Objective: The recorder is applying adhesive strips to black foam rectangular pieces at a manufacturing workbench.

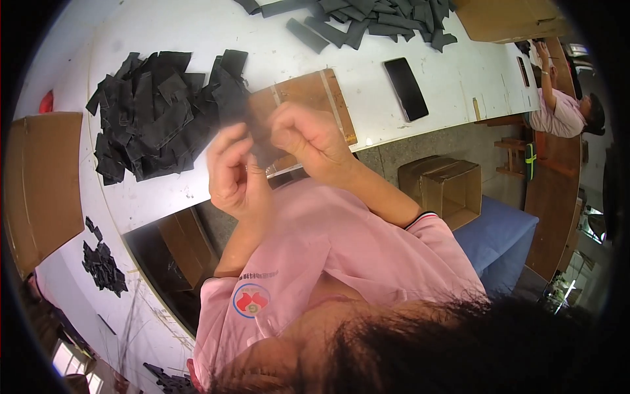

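Observation:
My left hand (pixel 233 174) and my right hand (pixel 312 141) are raised close together over the table's near edge. Between them is a small dark strip of fabric (pixel 264 150), partly blurred. The right thumb and fingers pinch it, and the curled left fingers grip its other side. A brown board (pixel 338 108) lies behind the right hand, partly covered by my hands. Just left of the hands spreads a large heap of black fabric strips (pixel 154 115).
Another pile of dark strips (pixel 387 20) lies at the far side, near a cardboard box (pixel 512 20). A phone (pixel 405 88) rests on the white table (pixel 453 85). Cardboard boxes stand at left (pixel 42 184) and below right (pixel 443 184). A person (pixel 561 108) sits at far right.

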Demonstrator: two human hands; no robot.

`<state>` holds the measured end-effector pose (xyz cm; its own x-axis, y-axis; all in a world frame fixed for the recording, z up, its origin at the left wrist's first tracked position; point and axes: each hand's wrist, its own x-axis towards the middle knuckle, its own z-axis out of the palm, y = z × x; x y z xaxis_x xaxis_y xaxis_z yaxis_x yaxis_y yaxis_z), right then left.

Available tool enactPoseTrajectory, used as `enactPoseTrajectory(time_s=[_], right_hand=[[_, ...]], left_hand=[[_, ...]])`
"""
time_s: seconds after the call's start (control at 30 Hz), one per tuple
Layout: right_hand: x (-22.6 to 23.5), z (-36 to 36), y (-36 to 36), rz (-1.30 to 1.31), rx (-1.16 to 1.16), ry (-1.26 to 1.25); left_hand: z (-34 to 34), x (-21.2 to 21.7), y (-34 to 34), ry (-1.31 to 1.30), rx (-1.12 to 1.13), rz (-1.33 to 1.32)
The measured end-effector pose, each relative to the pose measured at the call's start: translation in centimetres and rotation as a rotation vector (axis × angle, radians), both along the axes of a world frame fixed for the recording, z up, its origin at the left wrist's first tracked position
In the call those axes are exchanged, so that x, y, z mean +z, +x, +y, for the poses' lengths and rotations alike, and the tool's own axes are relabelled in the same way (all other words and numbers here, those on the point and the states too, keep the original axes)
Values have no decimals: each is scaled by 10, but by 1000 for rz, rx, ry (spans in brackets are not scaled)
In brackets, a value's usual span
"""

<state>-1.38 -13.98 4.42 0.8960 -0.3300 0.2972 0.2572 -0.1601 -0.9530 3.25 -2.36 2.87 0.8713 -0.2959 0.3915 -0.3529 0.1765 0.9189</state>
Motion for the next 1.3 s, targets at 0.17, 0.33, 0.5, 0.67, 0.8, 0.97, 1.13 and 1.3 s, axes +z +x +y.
enactPoseTrajectory(time_s=[0.17,0.33,0.5,0.67,0.8,0.97,1.13,1.3], right_hand=[[22,-4,3,181,-62,-21],[36,-10,16,39,-77,-8],[23,-22,33,348,155,414],[-45,-31,36,537,190,662],[-53,-34,38,479,230,701],[-53,-35,43,420,266,482],[-47,-30,38,180,-2,51],[-5,-28,30,-167,-160,-778]], left_hand=[[4,17,19,-260,-298,509],[1,39,44,-699,-939,904],[-5,23,58,-913,-1221,1060],[-6,-42,64,-915,-751,1697],[-5,-47,56,-601,-692,1187],[-15,-7,33,61,-314,436],[-5,-7,52,151,-275,-44],[-7,-7,44,-327,-270,445]])
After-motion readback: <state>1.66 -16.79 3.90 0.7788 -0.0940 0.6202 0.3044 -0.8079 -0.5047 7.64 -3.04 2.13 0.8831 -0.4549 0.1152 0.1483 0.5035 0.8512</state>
